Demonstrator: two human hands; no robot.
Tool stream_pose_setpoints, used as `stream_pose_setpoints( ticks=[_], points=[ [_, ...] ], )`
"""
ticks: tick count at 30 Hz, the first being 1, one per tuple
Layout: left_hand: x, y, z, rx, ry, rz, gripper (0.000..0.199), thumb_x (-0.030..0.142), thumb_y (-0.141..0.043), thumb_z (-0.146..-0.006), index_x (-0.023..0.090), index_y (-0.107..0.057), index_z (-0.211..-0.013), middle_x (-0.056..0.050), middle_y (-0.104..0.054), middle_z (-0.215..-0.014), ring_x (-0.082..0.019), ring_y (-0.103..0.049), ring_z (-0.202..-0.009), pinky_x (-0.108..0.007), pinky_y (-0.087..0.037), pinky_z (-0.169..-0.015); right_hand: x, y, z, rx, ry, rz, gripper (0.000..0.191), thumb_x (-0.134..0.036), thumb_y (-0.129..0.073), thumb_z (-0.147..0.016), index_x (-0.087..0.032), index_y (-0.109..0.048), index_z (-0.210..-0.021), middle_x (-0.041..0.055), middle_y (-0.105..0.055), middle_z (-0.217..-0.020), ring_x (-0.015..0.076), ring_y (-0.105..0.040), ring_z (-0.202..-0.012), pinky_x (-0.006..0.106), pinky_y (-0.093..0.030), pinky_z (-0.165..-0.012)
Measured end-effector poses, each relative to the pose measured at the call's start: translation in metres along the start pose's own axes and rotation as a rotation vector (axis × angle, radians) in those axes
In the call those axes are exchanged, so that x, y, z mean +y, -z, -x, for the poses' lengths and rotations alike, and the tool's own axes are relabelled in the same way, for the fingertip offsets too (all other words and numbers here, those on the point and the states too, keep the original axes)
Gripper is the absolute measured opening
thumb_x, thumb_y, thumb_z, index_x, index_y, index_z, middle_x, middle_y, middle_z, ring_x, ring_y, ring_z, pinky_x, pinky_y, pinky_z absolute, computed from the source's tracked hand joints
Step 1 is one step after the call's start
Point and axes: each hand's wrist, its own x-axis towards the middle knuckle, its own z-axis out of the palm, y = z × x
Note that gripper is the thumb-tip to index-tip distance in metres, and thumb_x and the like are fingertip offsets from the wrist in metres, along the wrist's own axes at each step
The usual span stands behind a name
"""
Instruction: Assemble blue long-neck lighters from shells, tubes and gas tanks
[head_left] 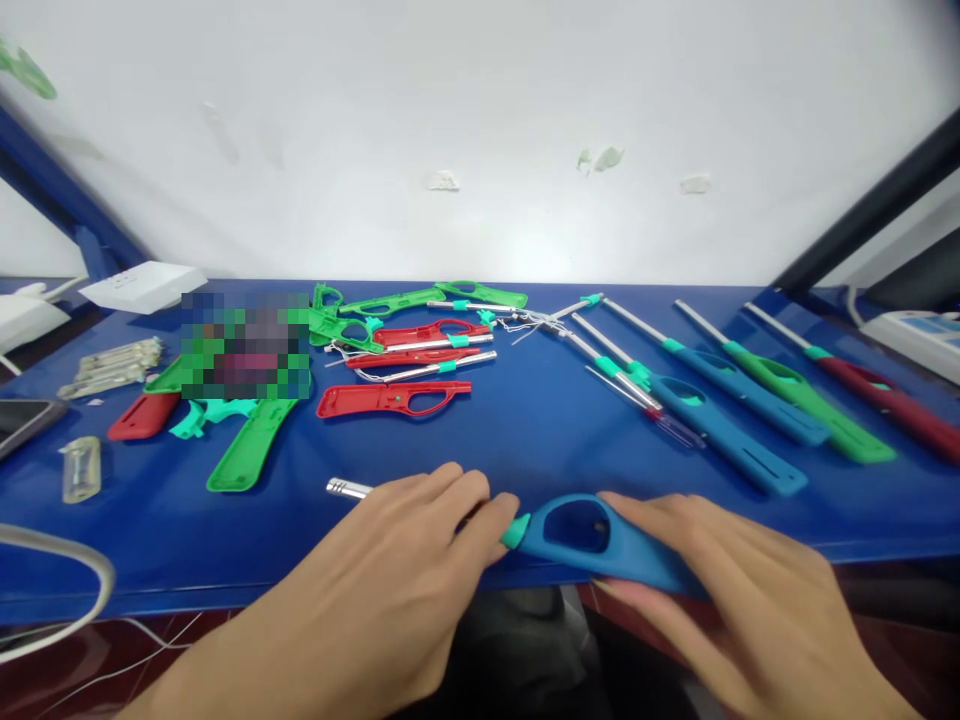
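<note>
A blue gas lighter (551, 560) lies sideways between my two hands, just above the table's front edge. My left hand (427, 560) is closed round its metal tube (346, 488), whose slotted end sticks out to the left. A bit of the teal collar (515, 532) shows beside my left thumb. My right hand (720, 580) grips the blue handle, thumb above and fingers below, behind the oval trigger opening. No trigger shows inside that opening.
Finished-looking lighters in blue (742, 440), green (814, 405) and red (892, 400) lie at right, near a screwdriver (675, 428). Red half-shells (367, 400), green half-shells (251, 450) and metal tubes (442, 367) lie centre and left. A phone (26, 422) rests at far left.
</note>
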Motion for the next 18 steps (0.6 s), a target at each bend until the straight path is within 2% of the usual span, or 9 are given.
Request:
stream_pose_setpoints(
  ticks=[2,4,7,10,12,15,18],
  points=[
    [0.000,0.002,-0.004,-0.037,-0.021,-0.050,0.059,-0.006,-0.035,-0.073,0.016,-0.070,-0.116,-0.009,-0.080,-0.109,-0.029,-0.076,-0.096,-0.041,-0.061,-0.083,0.001,0.000,0.003,-0.016,-0.015,-0.014,0.035,-0.045,-0.055,-0.110,-0.023,-0.064,-0.135,0.0023,-0.079,-0.107,0.0173,-0.078,-0.093,0.029,-0.054,-0.084],
    [-0.001,0.003,-0.005,-0.098,-0.004,-0.062,0.046,-0.003,-0.034,-0.086,0.019,-0.070,-0.104,-0.007,-0.078,-0.098,-0.028,-0.074,-0.082,-0.040,-0.059,-0.073,0.002,-0.001,0.007,-0.034,-0.025,-0.038,0.036,-0.046,-0.057,-0.109,-0.025,-0.063,-0.137,0.0013,-0.080,-0.108,0.0178,-0.078,-0.092,0.030,-0.055,-0.082],
    [-0.004,0.002,-0.002,-0.143,0.029,-0.013,0.028,0.008,-0.042,-0.099,0.024,-0.065,-0.097,-0.005,-0.075,-0.092,-0.027,-0.072,-0.080,-0.037,-0.058,-0.074,0.003,-0.003,0.018,-0.061,-0.079,-0.083,0.041,-0.045,-0.062,-0.106,-0.030,-0.060,-0.144,0.0002,-0.080,-0.115,0.0201,-0.078,-0.097,0.033,-0.056,-0.085],
    [-0.005,0.003,0.002,-0.153,0.032,0.046,0.023,0.006,-0.049,-0.091,0.025,-0.060,-0.097,-0.004,-0.074,-0.093,-0.026,-0.072,-0.086,-0.035,-0.057,-0.079,0.000,-0.005,0.030,-0.107,-0.106,-0.086,0.038,-0.042,-0.062,-0.105,-0.041,-0.061,-0.143,-0.0019,-0.080,-0.118,0.0231,-0.078,-0.101,0.038,-0.058,-0.085],
    [-0.003,0.004,0.001,-0.196,0.012,0.030,0.027,0.003,-0.051,-0.079,0.025,-0.059,-0.092,-0.004,-0.073,-0.090,-0.026,-0.071,-0.079,-0.034,-0.057,-0.074,-0.004,-0.007,0.035,-0.112,-0.084,-0.062,0.031,-0.041,-0.058,-0.107,-0.044,-0.065,-0.138,-0.0011,-0.080,-0.115,0.0239,-0.078,-0.097,0.040,-0.057,-0.082],
    [0.002,0.008,-0.006,-0.270,-0.061,-0.058,0.032,0.004,-0.052,-0.061,0.024,-0.060,-0.085,-0.005,-0.073,-0.083,-0.026,-0.065,-0.065,-0.035,-0.053,-0.057,-0.013,-0.010,0.035,-0.051,-0.060,-0.041,0.028,-0.036,-0.053,-0.110,-0.039,-0.069,-0.132,0.0010,-0.081,-0.112,0.0226,-0.079,-0.093,0.040,-0.056,-0.081],
    [0.006,0.007,-0.011,-0.283,-0.119,-0.125,0.034,0.006,-0.051,-0.056,0.022,-0.063,-0.083,-0.008,-0.074,-0.082,-0.027,-0.063,-0.060,-0.036,-0.048,-0.047,-0.019,-0.008,0.027,-0.018,-0.043,-0.034,0.025,-0.034,-0.052,-0.111,-0.035,-0.072,-0.126,-0.0002,-0.082,-0.109,0.0200,-0.079,-0.090,0.037,-0.055,-0.079]
  ],
)
